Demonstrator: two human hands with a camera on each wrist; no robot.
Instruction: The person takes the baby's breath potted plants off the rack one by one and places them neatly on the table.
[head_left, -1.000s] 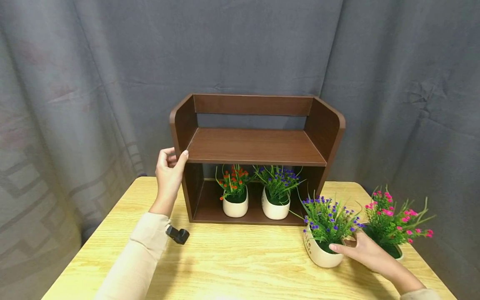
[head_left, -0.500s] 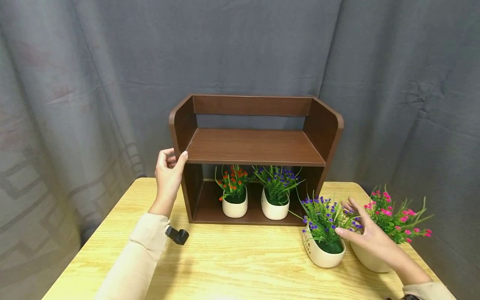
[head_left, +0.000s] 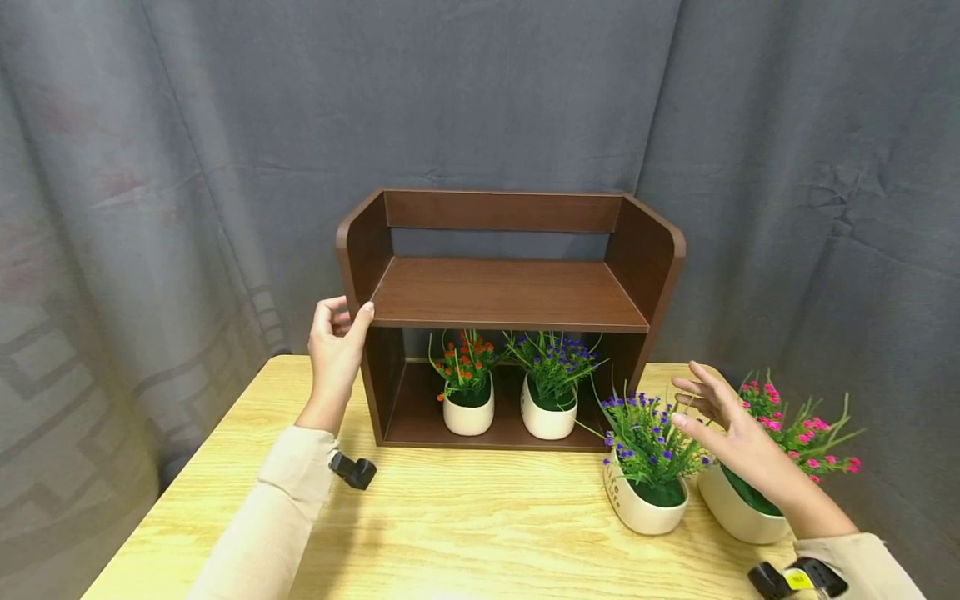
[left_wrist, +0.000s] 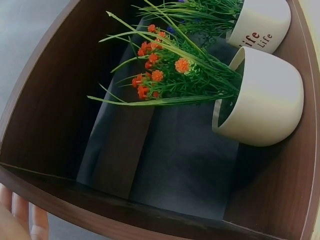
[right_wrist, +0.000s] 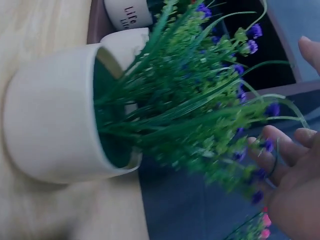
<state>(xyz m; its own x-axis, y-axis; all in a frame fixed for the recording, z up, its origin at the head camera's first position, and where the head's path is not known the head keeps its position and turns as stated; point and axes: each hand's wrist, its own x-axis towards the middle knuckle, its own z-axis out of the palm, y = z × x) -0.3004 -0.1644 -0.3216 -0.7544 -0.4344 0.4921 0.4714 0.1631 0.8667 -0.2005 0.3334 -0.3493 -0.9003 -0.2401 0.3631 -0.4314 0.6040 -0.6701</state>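
I read "Life" twice in dark red from my left wrist, on the white rounded pot of purple flowers [left_wrist: 274,21] inside the brown wooden shelf [head_left: 502,287]. My right wrist view shows "Life" on two lines on a white pot [right_wrist: 120,12] at the shelf's edge, while the white ceramic pot with violet blooms [head_left: 651,512] on the pale wooden table [head_left: 465,517] bears slanted "Life" lettering, partly turned away. The small yellow label [head_left: 798,578] on my right black wrist strap [head_left: 823,575] is illegible.
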